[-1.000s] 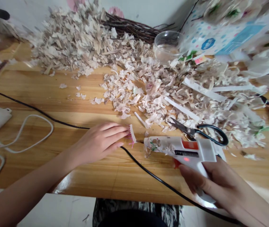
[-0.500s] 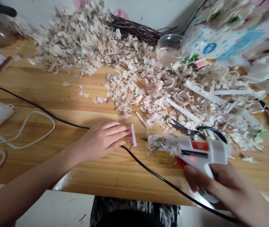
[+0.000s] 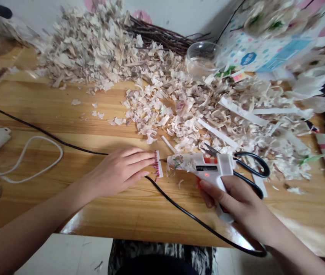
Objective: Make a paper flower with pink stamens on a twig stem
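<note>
Counter: pale wooden counter (image 3: pixel 31 202) lay under heaped cream paper scraps (image 3: pixel 94 57).
Right hand: right hand (image 3: pixel 231 198) closed firmly around white plastic glue gun (image 3: pixel 188 162).
Gun: long axis ran sideways, nozzle pointing left, just beside white paper strip with pink fringe (image 3: pixel 158 164).
Left hand: left hand (image 3: pixel 119 172) lay flat and open, fingertips touching that strip.
Strip: stood crosswise to the gun, nearer the left hand.
Writing: black label (image 3: pixel 202 168) was unreadable.

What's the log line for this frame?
left hand: on fringed paper strip | right hand: holding glue gun, tip near strip | scissors: by gun

Bare forearms (image 3: pixel 33 217), slender fingers (image 3: pixel 139 157); black-and-grey patterned cloth (image 3: pixel 199 259) over lap.
</note>
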Action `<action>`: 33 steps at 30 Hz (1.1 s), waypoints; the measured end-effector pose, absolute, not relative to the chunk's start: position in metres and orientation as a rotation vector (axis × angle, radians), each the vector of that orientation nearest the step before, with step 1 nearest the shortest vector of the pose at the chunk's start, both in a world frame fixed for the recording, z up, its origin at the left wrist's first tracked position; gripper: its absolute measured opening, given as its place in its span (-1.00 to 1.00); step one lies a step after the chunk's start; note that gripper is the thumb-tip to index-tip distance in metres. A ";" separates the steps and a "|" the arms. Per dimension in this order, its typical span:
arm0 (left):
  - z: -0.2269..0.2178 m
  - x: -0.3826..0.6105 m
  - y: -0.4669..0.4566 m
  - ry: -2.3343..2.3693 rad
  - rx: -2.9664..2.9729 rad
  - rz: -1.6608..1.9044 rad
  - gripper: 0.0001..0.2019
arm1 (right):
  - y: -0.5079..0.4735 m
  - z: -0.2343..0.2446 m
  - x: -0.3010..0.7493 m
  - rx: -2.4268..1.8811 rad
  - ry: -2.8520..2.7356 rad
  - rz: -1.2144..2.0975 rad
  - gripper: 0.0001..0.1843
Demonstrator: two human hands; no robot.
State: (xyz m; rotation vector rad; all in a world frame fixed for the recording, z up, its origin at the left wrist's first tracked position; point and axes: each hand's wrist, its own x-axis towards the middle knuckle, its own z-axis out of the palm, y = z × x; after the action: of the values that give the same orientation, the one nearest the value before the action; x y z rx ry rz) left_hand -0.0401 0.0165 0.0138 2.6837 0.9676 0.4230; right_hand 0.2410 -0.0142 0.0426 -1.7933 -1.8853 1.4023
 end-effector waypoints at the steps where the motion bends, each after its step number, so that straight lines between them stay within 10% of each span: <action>1: 0.014 -0.040 0.017 0.970 2.679 0.422 -0.69 | -0.015 0.041 0.241 -1.794 -1.880 1.387 -0.39; 33: 0.013 -0.041 0.017 0.964 2.708 0.402 -0.68 | -0.017 0.039 0.241 -1.772 -2.083 1.255 -0.34</action>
State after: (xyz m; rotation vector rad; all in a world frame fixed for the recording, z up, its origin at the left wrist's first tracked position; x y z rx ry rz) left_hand -0.0407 0.0166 0.0127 2.7081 0.9636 0.4021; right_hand 0.2415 -0.0175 0.0386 -1.7719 -2.0828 1.2549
